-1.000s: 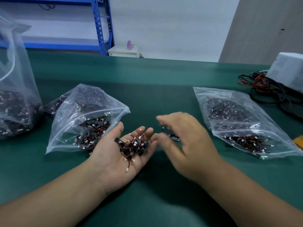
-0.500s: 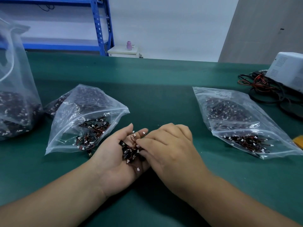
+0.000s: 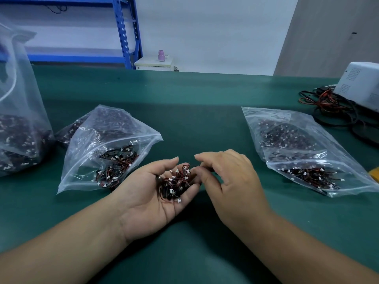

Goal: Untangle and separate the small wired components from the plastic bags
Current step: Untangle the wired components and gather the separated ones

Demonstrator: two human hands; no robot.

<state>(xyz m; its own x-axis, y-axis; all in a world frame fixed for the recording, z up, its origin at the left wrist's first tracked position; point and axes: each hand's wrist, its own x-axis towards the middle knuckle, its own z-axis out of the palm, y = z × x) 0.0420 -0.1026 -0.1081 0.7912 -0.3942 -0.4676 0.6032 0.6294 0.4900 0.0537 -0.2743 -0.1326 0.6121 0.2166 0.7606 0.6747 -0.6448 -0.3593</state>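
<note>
Tangled wired components (image 3: 174, 182) in upturned left hand (image 3: 143, 201), clear left bag (image 3: 82, 160) and right bag (image 3: 297, 140) lying flat

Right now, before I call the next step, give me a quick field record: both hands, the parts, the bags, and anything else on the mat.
left hand: palm up, cupping the clump of wired components
right hand: fingertips pinching at the clump's right edge
left zip bag: beside the left hand, components inside
right zip bag: right of the right hand, components inside
large bag: far left, upright, components inside
far right: white device and cable tangle on the green mat
</note>
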